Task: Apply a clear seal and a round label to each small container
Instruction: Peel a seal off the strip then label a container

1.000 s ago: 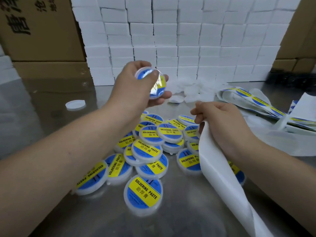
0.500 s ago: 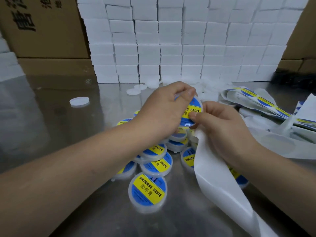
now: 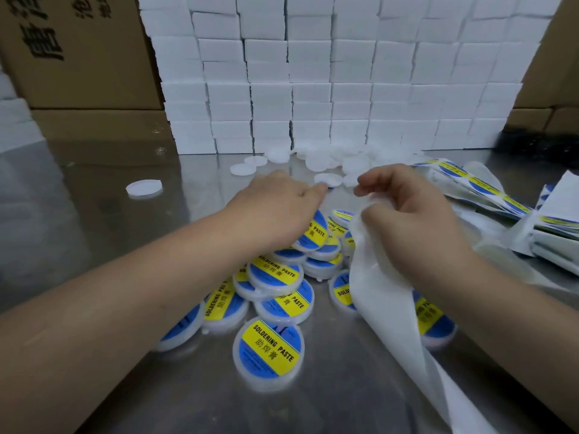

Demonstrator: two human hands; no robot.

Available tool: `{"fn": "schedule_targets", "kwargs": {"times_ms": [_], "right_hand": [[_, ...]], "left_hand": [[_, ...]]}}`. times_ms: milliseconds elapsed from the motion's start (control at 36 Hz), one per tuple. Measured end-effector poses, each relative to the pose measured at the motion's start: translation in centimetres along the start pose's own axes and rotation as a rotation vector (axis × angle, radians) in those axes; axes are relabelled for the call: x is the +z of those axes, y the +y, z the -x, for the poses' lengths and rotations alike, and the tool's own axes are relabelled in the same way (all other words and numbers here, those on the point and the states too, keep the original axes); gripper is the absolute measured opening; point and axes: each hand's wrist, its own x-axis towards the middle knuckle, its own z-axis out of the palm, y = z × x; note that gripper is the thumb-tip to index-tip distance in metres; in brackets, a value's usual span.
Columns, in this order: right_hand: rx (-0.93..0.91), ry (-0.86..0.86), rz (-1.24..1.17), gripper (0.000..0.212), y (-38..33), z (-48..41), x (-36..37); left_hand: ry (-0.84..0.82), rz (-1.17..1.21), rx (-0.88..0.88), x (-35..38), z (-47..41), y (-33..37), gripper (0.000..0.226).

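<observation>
A pile of small round containers with blue and yellow "Soldering Paste" labels (image 3: 268, 349) lies on the shiny metal table (image 3: 94, 245) in front of me. My left hand (image 3: 275, 208) stretches palm down over the pile's far side, holding nothing. Its fingertips are at a plain white container (image 3: 329, 179). My right hand (image 3: 407, 217) pinches the top of a long white backing strip (image 3: 382, 296) that hangs down toward me over some of the containers. More plain white containers (image 3: 351, 159) are heaped behind.
A wall of stacked white boxes (image 3: 313, 89) closes the back, with cardboard cartons (image 3: 78, 51) on the left. Strips of blue and yellow labels (image 3: 485, 186) lie piled at the right. One white container (image 3: 144, 187) sits alone at the left.
My left hand brought the labelled container down from mid-air to my right hand, let it go onto the pile, and now reaches forward empty toward the plain containers.
</observation>
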Motion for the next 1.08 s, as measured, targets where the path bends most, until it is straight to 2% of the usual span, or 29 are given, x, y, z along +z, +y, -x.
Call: {"fn": "schedule_targets", "kwargs": {"times_ms": [83,139,278,361,417,500,528,611,694,806,889,917,972,1083], "right_hand": [[-0.08,-0.028,0.068,0.034,-0.1,0.5,0.1],[-0.115,-0.019,0.055,0.041,-0.1,0.6,0.0],[-0.1,0.071,-0.021,0.043,-0.4,0.6,0.0],[-0.067,0.132,-0.106,0.04,-0.6,0.7,-0.2],[-0.043,0.17,-0.128,0.032,-0.8,0.8,-0.2],[0.022,0.272,-0.244,0.013,-1.0,0.4,-0.2],[0.052,0.271,-0.289,0.018,-1.1,0.2,-0.3],[0.206,0.163,-0.241,0.051,-1.2,-0.1,-0.2],[0.318,0.084,-0.245,0.063,-1.1,-0.2,-0.2],[0.402,0.089,-0.436,0.054,-1.4,-0.9,-0.8],[0.398,0.128,-0.277,0.024,-0.7,-1.0,-1.0],[0.382,0.14,-0.216,0.016,-0.5,-1.1,-1.0],[0.348,0.15,-0.135,0.018,-0.1,-1.0,-0.8],[0.303,0.129,-0.009,0.03,0.1,-0.8,-0.8]], "left_hand": [[0.088,-0.213,0.075,0.3,-0.2,-0.4,0.041],[0.166,-0.196,0.182,0.3,0.0,-0.3,0.045],[0.188,-0.141,0.465,0.3,0.8,0.7,0.055],[0.315,-0.102,0.553,0.1,1.2,0.7,0.046],[0.408,-0.079,0.576,-0.2,1.3,0.7,0.033],[0.495,-0.011,0.509,-0.7,1.3,0.5,0.031],[0.498,0.032,0.473,-0.8,1.3,0.5,0.032],[0.484,0.16,0.419,-0.7,1.3,0.5,0.031],[0.405,0.14,0.527,-0.6,1.3,0.6,0.03],[0.235,-0.033,0.662,-0.5,1.3,0.6,0.031],[0.065,-0.112,0.74,-0.4,1.0,0.8,0.033],[-0.001,-0.12,0.721,-0.4,0.7,0.7,0.037],[-0.074,-0.1,0.621,-0.7,0.0,0.5,0.047],[0.062,0.161,0.314,-1.6,-1.8,0.5,0.04]]}}
